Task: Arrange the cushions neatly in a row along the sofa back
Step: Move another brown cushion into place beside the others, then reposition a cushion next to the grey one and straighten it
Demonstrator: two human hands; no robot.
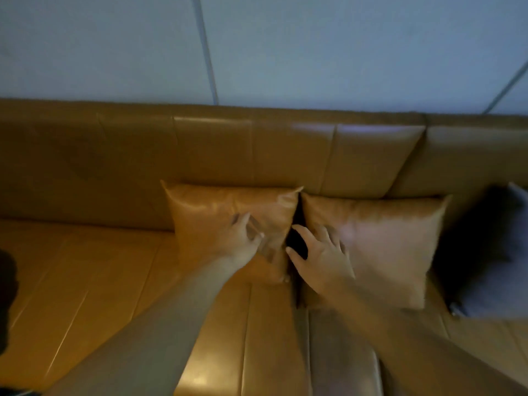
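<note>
Two tan leather cushions lean upright against the sofa back point(257, 150), side by side with a narrow dark gap between them. My left hand point(243, 241) lies flat, fingers spread, on the lower right part of the left cushion point(211, 212). My right hand point(323, 258) rests with fingers apart on the lower left edge of the right cushion point(391, 241), its thumb reaching into the gap. Neither hand grips anything. A grey cushion point(497, 252) stands further right, partly cut off by the frame edge and in shadow.
The tan leather seat point(85, 281) stretches out to the left of the cushions. A pale wall point(285, 47) rises behind the sofa back. A dark object point(5, 295) shows at the left frame edge.
</note>
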